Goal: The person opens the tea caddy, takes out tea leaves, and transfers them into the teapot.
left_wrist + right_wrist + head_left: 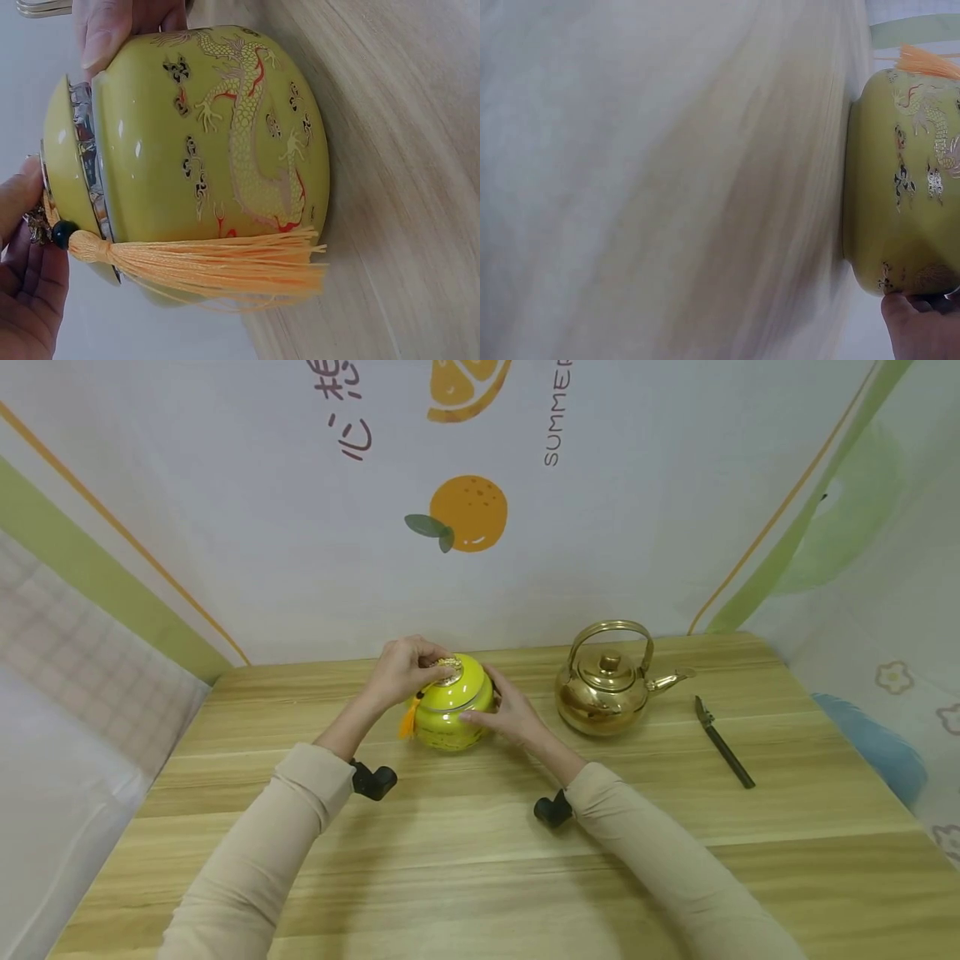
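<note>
A yellow lidded jar (450,731) with a dragon design stands on the table. My left hand (408,670) pinches the ornate gold knob (37,221) on top of its lid (64,146). In the left wrist view the lid sits tilted, and a silvery inner rim (88,150) shows in the gap between lid and body. An orange tassel (217,262) with a dark bead hangs from the knob. My right hand (510,710) grips the jar's body from the right side, thumb toward the front; its other fingers are mostly hidden behind the jar.
A shiny gold teapot (603,693) with an arched handle stands right of the jar, spout to the right. Farther right lies a thin dark-handled tool (723,743) with a metal head. A white printed cloth (300,568) hangs behind the wooden table (450,877).
</note>
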`<state>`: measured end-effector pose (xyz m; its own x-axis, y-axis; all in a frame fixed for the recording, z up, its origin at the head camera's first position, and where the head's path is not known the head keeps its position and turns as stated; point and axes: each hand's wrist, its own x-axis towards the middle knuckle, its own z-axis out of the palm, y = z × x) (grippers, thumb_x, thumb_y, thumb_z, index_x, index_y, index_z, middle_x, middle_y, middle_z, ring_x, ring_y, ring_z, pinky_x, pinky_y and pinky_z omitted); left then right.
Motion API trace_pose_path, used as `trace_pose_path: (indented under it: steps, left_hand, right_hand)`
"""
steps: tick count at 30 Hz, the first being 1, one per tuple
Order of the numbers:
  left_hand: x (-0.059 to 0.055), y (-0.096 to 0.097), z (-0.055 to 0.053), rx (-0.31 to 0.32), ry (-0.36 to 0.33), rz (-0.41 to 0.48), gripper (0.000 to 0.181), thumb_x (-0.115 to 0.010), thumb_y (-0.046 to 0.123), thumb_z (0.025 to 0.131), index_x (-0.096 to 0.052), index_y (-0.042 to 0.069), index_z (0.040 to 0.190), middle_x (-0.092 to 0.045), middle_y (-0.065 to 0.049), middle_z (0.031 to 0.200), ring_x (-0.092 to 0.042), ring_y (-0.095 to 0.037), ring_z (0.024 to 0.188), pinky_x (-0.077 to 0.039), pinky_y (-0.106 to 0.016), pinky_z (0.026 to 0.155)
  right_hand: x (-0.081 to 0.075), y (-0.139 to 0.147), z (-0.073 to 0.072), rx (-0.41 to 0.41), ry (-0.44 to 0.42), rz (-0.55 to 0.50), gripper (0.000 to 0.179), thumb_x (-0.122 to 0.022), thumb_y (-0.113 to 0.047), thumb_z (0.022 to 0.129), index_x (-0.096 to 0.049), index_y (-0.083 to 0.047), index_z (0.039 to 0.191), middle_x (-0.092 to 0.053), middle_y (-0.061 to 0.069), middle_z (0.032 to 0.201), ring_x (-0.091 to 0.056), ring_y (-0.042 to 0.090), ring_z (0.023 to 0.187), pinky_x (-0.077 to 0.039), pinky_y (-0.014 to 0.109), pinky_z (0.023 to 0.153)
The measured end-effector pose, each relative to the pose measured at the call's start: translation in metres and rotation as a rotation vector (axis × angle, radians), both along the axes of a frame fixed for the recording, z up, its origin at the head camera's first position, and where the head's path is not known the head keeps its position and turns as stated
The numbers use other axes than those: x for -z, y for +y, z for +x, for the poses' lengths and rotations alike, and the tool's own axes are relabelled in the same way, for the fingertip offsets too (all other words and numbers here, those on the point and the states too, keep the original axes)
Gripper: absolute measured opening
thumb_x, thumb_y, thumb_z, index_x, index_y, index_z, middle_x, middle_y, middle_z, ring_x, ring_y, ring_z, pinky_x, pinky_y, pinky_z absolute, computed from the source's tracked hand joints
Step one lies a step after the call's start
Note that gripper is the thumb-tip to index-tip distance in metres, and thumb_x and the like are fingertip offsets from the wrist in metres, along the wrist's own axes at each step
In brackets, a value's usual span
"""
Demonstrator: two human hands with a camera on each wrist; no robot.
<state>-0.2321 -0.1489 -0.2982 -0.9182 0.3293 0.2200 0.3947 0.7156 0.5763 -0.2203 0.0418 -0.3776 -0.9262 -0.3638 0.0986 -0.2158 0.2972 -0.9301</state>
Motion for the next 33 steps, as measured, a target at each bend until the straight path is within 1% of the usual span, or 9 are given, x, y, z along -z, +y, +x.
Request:
trace_pose_path:
  steps: [1, 2, 7, 13, 16, 19, 25, 33]
  left_hand:
    - [-0.0001, 0.0001, 0.0, 0.0, 0.002, -0.002, 0.023, -0.072, 0.016, 0.084, -0.073, 0.001, 0.101, -0.064, -0.012, 0.088, -0.057, -0.021, 0.078, -0.052, -0.028, 0.064]
    - [-0.0001, 0.0001, -0.0001, -0.001, 0.004, -0.004, 0.023, -0.072, 0.016, 0.084, -0.073, 0.001, 0.101, -0.064, -0.012, 0.089, -0.057, -0.021, 0.078, -0.052, -0.029, 0.064]
    - [-0.0016, 0.0011, 0.0005, -0.005, 0.006, -0.024, 0.021, -0.072, 0.015, 0.084, -0.073, 0.002, 0.1, -0.066, -0.013, 0.09, -0.058, -0.021, 0.08, -0.052, -0.03, 0.065]
    - [-0.0038, 0.004, 0.0005, -0.016, -0.012, -0.061, 0.021, -0.072, 0.017, 0.084, -0.073, 0.003, 0.1, -0.066, -0.012, 0.089, -0.057, -0.021, 0.08, -0.051, -0.03, 0.066]
    - [-0.0033, 0.005, 0.0005, -0.026, -0.023, -0.057, 0.022, -0.072, 0.017, 0.084, -0.073, 0.003, 0.1, -0.065, -0.012, 0.088, -0.056, -0.021, 0.079, -0.05, -0.029, 0.065]
    - [-0.0018, 0.0047, 0.0009, -0.037, -0.024, -0.051, 0.021, -0.073, 0.016, 0.083, -0.073, 0.003, 0.099, -0.064, -0.011, 0.087, -0.055, -0.02, 0.077, -0.049, -0.028, 0.063]
    - [-0.0001, 0.0043, 0.0016, -0.039, -0.019, -0.05, 0.02, -0.073, 0.016, 0.083, -0.074, 0.002, 0.098, -0.065, -0.011, 0.087, -0.057, -0.021, 0.078, -0.05, -0.028, 0.064]
    - [-0.0035, 0.0064, 0.0022, -0.037, -0.058, -0.083, 0.024, -0.072, 0.017, 0.083, -0.073, 0.002, 0.102, -0.063, -0.012, 0.088, -0.055, -0.02, 0.076, -0.047, -0.026, 0.062]
  right_hand:
    - [0.0003, -0.0001, -0.0003, 0.003, -0.003, 0.001, 0.091, -0.077, -0.021, 0.079, -0.021, -0.007, 0.149, -0.028, 0.012, 0.153, -0.03, 0.031, 0.138, -0.027, 0.045, 0.113]
    - [0.0057, -0.0002, -0.0035, 0.011, -0.001, 0.001, 0.091, -0.077, -0.023, 0.079, -0.021, -0.008, 0.15, -0.029, 0.01, 0.153, -0.031, 0.03, 0.138, -0.027, 0.044, 0.113]
    - [0.0052, 0.0001, -0.0028, 0.01, -0.009, -0.001, 0.092, -0.077, -0.023, 0.079, -0.02, -0.007, 0.15, -0.027, 0.01, 0.153, -0.03, 0.03, 0.138, -0.027, 0.043, 0.113]
    - [0.0055, 0.0011, -0.0031, 0.004, -0.022, -0.006, 0.093, -0.076, -0.024, 0.08, -0.018, -0.008, 0.15, -0.024, 0.011, 0.154, -0.027, 0.031, 0.139, -0.025, 0.045, 0.114]
    - [0.0056, 0.0011, -0.0036, 0.001, -0.023, -0.009, 0.093, -0.076, -0.023, 0.08, -0.017, -0.008, 0.151, -0.023, 0.011, 0.155, -0.026, 0.032, 0.14, -0.023, 0.046, 0.114]
    - [0.0052, 0.0007, -0.0036, 0.004, -0.021, 0.005, 0.093, -0.076, -0.024, 0.08, -0.017, -0.008, 0.151, -0.023, 0.011, 0.154, -0.027, 0.031, 0.139, -0.024, 0.044, 0.114]
    - [0.0065, -0.0001, -0.0047, 0.003, -0.004, 0.016, 0.093, -0.077, -0.023, 0.079, -0.019, -0.007, 0.15, -0.025, 0.012, 0.154, -0.029, 0.03, 0.139, -0.026, 0.043, 0.113]
    - [0.0067, -0.0004, -0.0042, 0.004, -0.004, 0.001, 0.093, -0.077, -0.022, 0.08, -0.018, -0.005, 0.15, -0.025, 0.013, 0.154, -0.029, 0.03, 0.139, -0.026, 0.043, 0.113]
